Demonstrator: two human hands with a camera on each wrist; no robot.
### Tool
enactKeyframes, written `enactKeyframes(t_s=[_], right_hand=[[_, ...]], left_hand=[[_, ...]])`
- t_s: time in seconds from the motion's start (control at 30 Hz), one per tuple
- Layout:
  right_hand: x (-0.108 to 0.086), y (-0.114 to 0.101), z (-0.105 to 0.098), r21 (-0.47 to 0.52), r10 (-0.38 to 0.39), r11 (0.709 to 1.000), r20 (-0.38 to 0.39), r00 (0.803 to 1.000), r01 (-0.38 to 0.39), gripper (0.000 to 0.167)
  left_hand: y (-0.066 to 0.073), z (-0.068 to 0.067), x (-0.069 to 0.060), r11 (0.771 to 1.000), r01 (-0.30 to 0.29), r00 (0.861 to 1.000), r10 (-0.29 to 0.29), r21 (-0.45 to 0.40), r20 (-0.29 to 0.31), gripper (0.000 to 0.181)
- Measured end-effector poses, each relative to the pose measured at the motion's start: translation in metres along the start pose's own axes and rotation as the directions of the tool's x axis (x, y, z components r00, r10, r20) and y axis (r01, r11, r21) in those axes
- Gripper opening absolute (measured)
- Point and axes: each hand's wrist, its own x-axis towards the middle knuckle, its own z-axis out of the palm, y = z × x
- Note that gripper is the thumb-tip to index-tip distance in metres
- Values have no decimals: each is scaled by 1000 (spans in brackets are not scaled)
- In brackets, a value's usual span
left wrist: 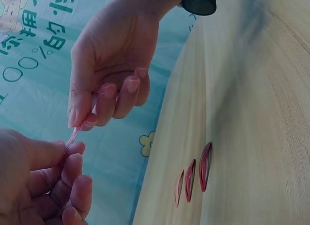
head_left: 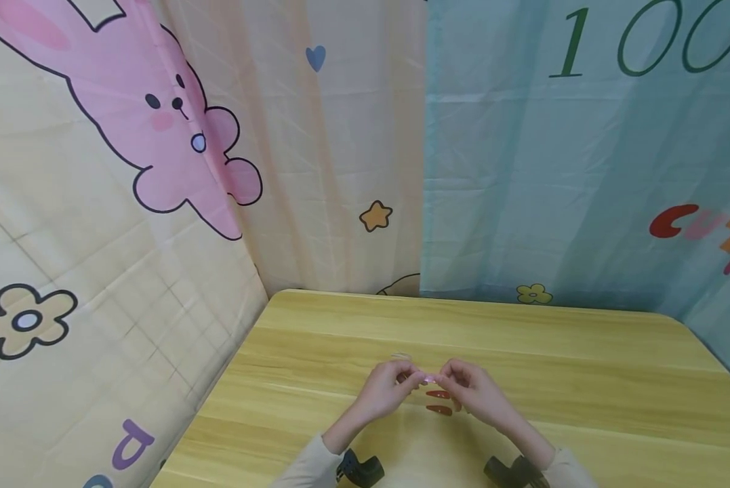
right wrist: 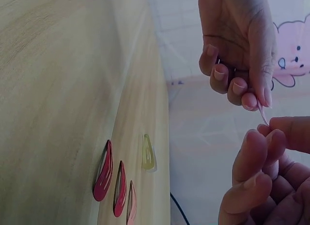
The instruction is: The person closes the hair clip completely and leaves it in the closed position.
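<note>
A slim pink hair clip point(head_left: 429, 379) is held up over the table between both hands. My left hand point(head_left: 384, 391) pinches one end with thumb and index finger. At the other end, the thumb and index finger of my right hand point(head_left: 476, 393) pinch it too. The fingertips cover much of the clip. Below, two red snap hair clips, an upper one point(head_left: 438, 394) and a lower one point(head_left: 440, 410), lie side by side on the table. A lighter pink clip point(right wrist: 131, 203) lies beside them in the right wrist view, with a yellow clip point(right wrist: 148, 153) farther off.
The wood-grain table point(head_left: 316, 325) stands against printed curtains, cream point(head_left: 340, 149) on the left and blue-green point(head_left: 493, 169) on the right. Black wrist-worn devices point(head_left: 365, 470) sit near both forearms. A dark cable point(right wrist: 179, 208) shows past the table's edge.
</note>
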Motion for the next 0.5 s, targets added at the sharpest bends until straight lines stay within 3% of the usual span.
enactKeyframes(t_s=[0.2,0.5], right_hand=[[7,28,2,92,48,994,44,998,-52,21],[6,31,1,220,38,974,105,994,-60,35]], left_hand=[[2,0,0,1000,-11,1000,11,1,11,21],[3,2,-1,999,-4,999,6,-54,34,20]])
